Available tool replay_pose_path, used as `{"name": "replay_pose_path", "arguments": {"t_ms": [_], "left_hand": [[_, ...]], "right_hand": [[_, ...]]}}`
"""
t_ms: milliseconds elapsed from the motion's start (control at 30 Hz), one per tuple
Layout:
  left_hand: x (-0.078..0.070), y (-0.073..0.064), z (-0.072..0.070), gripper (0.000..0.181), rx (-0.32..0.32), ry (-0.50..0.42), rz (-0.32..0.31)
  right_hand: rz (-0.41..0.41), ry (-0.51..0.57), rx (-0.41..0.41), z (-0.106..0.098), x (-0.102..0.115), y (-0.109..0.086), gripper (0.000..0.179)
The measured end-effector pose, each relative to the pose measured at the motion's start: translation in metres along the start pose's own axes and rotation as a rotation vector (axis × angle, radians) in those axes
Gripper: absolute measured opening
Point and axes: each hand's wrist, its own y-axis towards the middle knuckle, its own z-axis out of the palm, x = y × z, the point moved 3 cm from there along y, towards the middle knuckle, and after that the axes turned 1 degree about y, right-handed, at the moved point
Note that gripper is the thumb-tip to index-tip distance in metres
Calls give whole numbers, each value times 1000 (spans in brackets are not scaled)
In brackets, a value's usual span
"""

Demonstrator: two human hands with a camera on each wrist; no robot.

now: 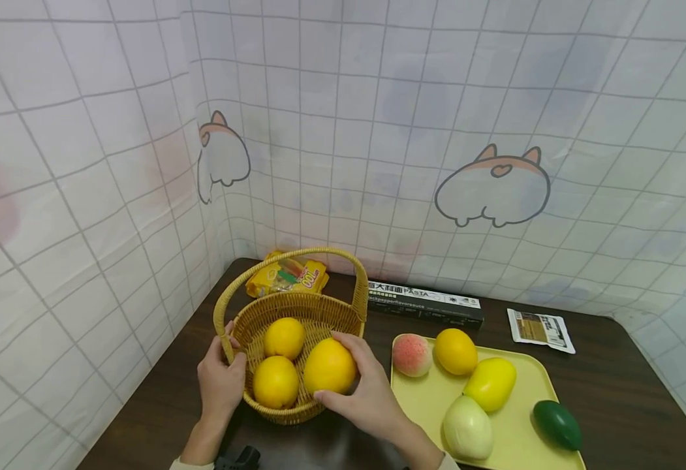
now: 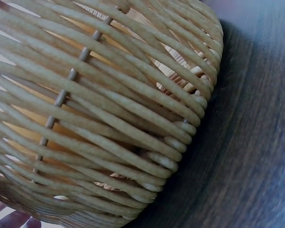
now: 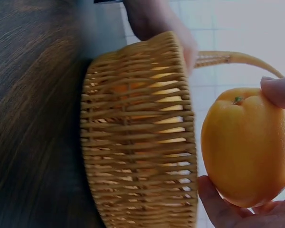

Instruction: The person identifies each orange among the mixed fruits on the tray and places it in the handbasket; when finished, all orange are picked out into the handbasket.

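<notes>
A woven wicker basket (image 1: pixel 296 303) with a tall arched handle stands on the dark table, with two orange fruits (image 1: pixel 276 382) (image 1: pixel 284 338) inside. At its left side, my left hand (image 1: pixel 220 378) grips the rim by the foot of the handle. My right hand (image 1: pixel 372 391) holds a larger orange (image 1: pixel 329 367) between thumb and fingers, over the basket's right part. In the right wrist view this orange (image 3: pixel 247 152) appears above the rim, its small green stem mark showing. The left wrist view is mostly filled by the basket's woven side (image 2: pixel 109 104).
Right of the basket, a yellow tray (image 1: pixel 513 431) holds a peach (image 1: pixel 412 356), an orange (image 1: pixel 455 351), a yellow fruit (image 1: pixel 491 384), a pear (image 1: pixel 468 427) and a dark green fruit (image 1: pixel 557 425). Behind lie a yellow packet (image 1: pixel 286 277), a pasta box (image 1: pixel 421 305) and a pouch (image 1: pixel 540 329).
</notes>
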Motion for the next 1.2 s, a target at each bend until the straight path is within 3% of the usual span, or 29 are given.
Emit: {"name": "replay_pose_path", "arguments": {"t_ms": [200,600,933,1200], "left_hand": [[-1,-1,0,14,2,-1,6],[-1,1,1,13,-7,6,28],[-2,0,2,12,-8,-2,29],[-4,0,0,12,-23,5,25]], "right_hand": [[-6,-41,2,11,-5,10,79],[72,-98,-17,23,-15,37,82],[210,-149,-121,24,-22,63,83],[315,-140,-100,31,-27,75,85]]}}
